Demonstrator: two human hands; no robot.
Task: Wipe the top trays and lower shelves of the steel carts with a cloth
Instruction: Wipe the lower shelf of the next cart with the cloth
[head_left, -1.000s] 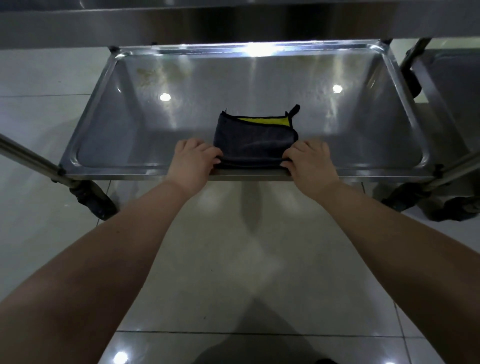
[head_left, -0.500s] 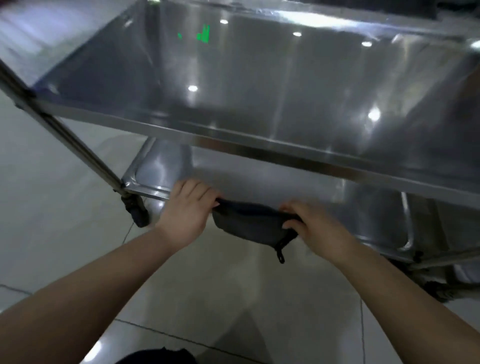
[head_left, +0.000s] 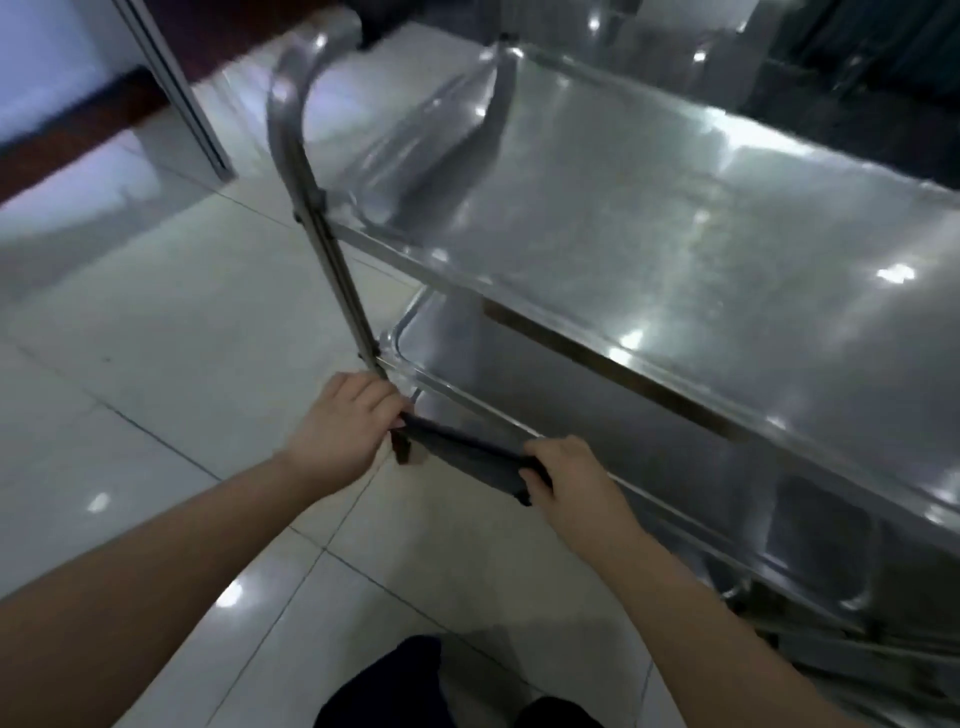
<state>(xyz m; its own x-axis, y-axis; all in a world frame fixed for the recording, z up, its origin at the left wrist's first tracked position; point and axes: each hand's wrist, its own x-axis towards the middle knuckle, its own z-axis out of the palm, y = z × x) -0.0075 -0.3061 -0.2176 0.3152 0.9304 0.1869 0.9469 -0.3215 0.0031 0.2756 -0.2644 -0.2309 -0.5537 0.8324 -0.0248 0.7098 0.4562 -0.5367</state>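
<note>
Head | left hand (head_left: 338, 432), right hand (head_left: 572, 486): grip pinching blurred cloth (head_left: 462, 451) ends; lower shelf (head_left: 545, 387) mostly hidden

The top tray (head_left: 675, 223) hides most of the blurred lower shelf (head_left: 597, 410).

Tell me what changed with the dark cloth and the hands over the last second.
The dark grey cloth came off the lower steel shelf toward the person and now spans between the left hand and right hand before its rim. Both hands stayed on its ends.
</note>
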